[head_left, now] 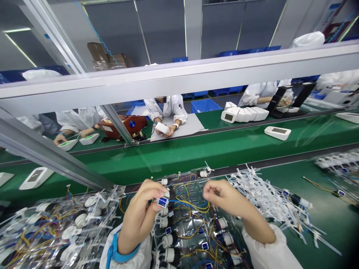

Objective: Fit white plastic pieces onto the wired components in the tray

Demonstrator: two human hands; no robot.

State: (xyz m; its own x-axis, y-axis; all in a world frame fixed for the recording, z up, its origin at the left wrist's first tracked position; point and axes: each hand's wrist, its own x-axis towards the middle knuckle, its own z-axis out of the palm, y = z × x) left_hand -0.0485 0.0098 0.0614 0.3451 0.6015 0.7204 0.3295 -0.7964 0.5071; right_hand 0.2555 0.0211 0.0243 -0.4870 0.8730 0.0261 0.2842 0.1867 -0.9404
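My left hand [146,209] is closed in a pinch on a small motor-like part [169,193] with a white end, a dark body and a blue-and-white label. Blue and yellow wires [193,205] trail from this part towards the right. Near their far end my right hand [224,196] is raised, its fingers curled and pressed together; what they hold, if anything, is hidden. Below both hands lies a clear plastic tray [190,231] with several similar parts, their white ends [169,255] in a column, among loose wires.
White cable ties [266,198] are heaped on the right. More wired parts [42,235] crowd the left. A green conveyor [196,149] crosses ahead, carrying white devices [277,133]. A metal frame bar [179,84] spans above. Beyond it, a co-worker [168,110] holds a white device.
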